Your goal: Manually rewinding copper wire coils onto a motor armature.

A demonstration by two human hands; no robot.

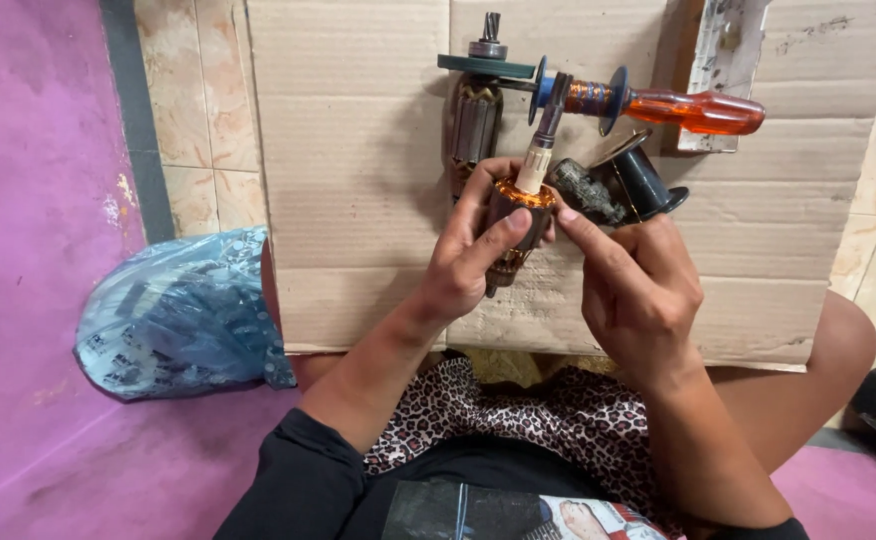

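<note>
Head view, single entry. Armature (pixel 514 232), copper-wound, with white shaft end (pixel 535 168) and grey geared tip pointing up and slightly right, away from the person; long axis runs near upright in the picture, tilted a little to the right at the top. Held above a sheet of cardboard (pixel 358 180) laid on a tiled floor (pixel 193 110).

Left hand (pixel 473 255): closed round the lower body of the armature, thumb lying across its front, fingers wrapped behind. This hand carries the piece.

Right hand (pixel 638 285): just beside the armature on its right, forefinger tip touching the copper collar at the top of the windings, remaining fingers curled loosely; whether it pinches anything small cannot be told. Both hands are at the piece; the left has the fuller grip.

Other items on the cardboard, beyond the hands: second armature (pixel 472 120), dark, lying with its axis pointing away, a green disc (pixel 486 66) at its far end; screwdriver (pixel 658 105) with orange translucent handle, lying crosswise, blade toward the second armature; dark funnel-shaped part (pixel 648 180) and a rough grey piece (pixel 586 192) near the right hand.

Left of the cardboard: blue plastic bag (pixel 183 315), filled, resting on a purple mat (pixel 28 250).
</note>
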